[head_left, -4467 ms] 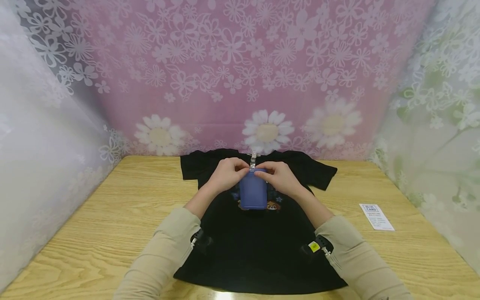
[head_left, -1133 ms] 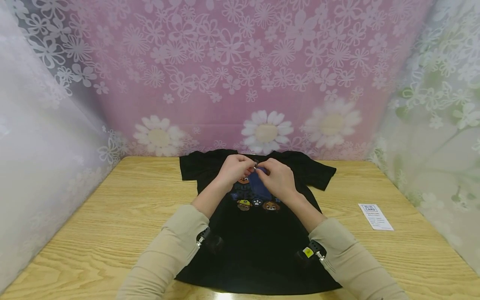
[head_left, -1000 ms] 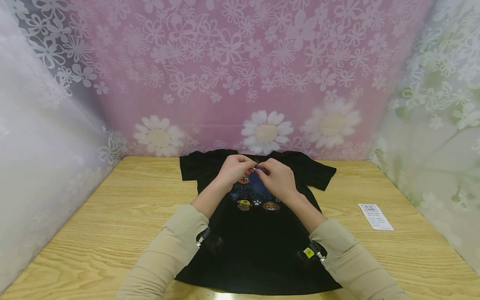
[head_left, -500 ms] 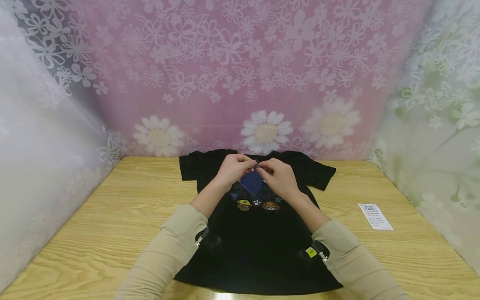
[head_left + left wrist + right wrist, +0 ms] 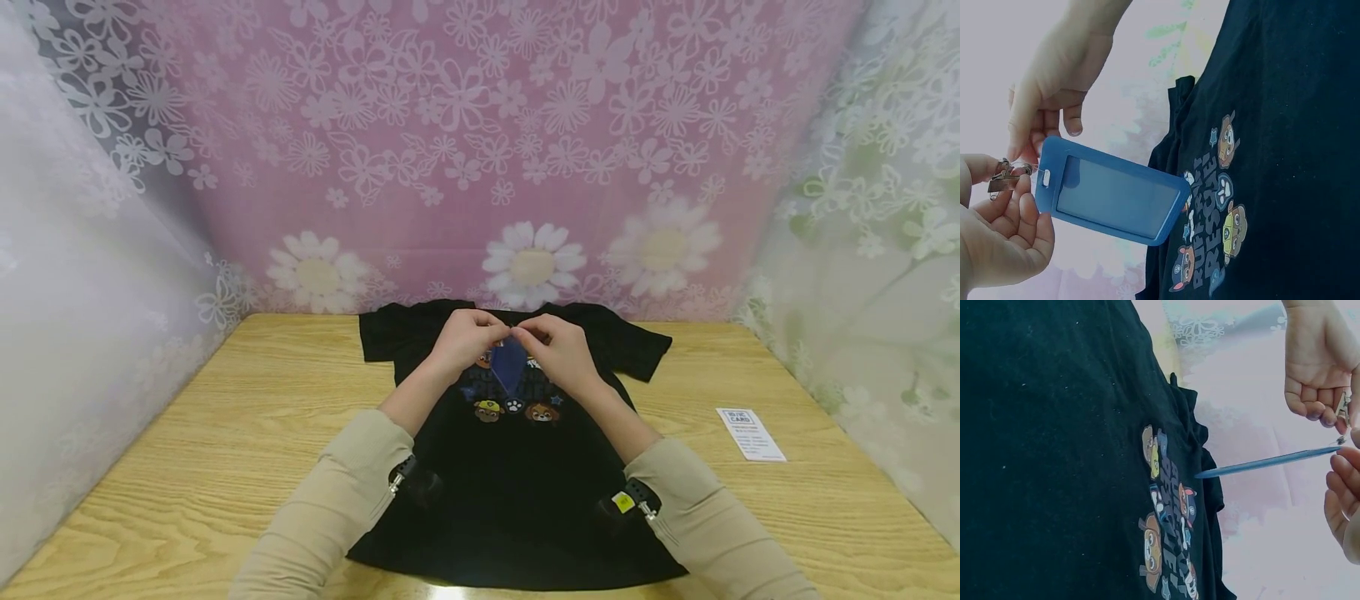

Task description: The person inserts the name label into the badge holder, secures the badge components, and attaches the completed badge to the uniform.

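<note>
A blue plastic badge holder (image 5: 1116, 190) hangs tilted above the black T-shirt (image 5: 517, 500); its window shows nothing inside in the left wrist view. A metal badge clip (image 5: 1004, 181) is joined to its slotted end by a short clear strap (image 5: 1034, 167). My left hand (image 5: 468, 337) holds the clip between thumb and fingers. With thumb and forefinger my right hand (image 5: 558, 350) pinches the strap at its snap, right beside the left fingertips. In the right wrist view the holder appears edge-on, its slotted end at the right hand's fingers.
The T-shirt lies spread on the wooden table (image 5: 300, 400), its cartoon print (image 5: 514, 408) facing up. A white ID card (image 5: 752, 434) lies to the right of the shirt. Behind the table hangs a pink floral curtain (image 5: 480, 150), with pale curtains at both sides.
At first the holder hung upright, clip above it, both hands at its top corners. Now the left hand has the clip. During the last second the holder has swung, one corner now pointing down.
</note>
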`<state>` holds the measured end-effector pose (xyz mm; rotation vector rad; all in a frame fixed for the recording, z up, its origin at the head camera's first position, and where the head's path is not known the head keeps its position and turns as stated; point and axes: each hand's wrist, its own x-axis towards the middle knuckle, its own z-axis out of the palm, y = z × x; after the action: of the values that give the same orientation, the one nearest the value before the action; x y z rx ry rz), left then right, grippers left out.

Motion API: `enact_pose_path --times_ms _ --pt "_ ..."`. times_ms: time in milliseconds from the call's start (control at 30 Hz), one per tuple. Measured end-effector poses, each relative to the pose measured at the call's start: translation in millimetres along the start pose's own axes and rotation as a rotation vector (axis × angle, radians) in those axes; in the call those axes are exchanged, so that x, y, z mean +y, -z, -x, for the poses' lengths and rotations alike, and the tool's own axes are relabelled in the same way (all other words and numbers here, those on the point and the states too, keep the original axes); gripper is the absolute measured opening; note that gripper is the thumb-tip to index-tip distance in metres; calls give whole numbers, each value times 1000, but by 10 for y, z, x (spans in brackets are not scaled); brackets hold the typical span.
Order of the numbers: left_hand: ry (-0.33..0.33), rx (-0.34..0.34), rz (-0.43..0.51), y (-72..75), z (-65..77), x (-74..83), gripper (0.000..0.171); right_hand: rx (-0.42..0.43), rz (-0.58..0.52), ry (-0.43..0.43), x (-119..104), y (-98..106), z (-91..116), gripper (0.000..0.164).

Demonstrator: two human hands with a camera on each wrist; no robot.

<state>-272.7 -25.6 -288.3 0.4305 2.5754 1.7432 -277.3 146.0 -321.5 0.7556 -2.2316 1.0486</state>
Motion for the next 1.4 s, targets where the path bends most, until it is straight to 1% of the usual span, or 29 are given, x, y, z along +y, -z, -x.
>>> enact_pose_path --times_ms 267,500,600,700,800,900,1067,1167,1267,1400 --pt "-33 -25 -30 -7 -9 -21 18 -92 -18 -120 -35 50 -26 14" --pt "-96 -39 -148 -18 -17 -21 16 -239 -77 -271 -75 134 -90 18" --pt "-107 -54 -176 -13 -19 -24 16 -286 -62 -287 -99 162 -111 19" --pt "-109 -71 -185 -7 -20 -29 15 -312 -29 -273 -107 173 -115 19" --pt "-100 -80 -166 -4 -20 -36 15 -305 -13 -259 -109 162 -109 18" --pt "-78 -79 -164 -15 -18 -37 16 -278 -7 -260 -120 142 -93 18" --pt "-34 -77 -234 -47 -30 -20 18 -228 16 -253 -141 132 -67 16" --pt "-23 -82 -252 -48 -28 -2 19 -203 31 -236 -147 136 -59 15" --pt "-29 -104 -233 -43 -25 9 20 -188 44 -222 -153 131 -50 15" --pt "-43 -129 -177 -37 -29 7 20 -166 47 -206 -155 119 -33 14"
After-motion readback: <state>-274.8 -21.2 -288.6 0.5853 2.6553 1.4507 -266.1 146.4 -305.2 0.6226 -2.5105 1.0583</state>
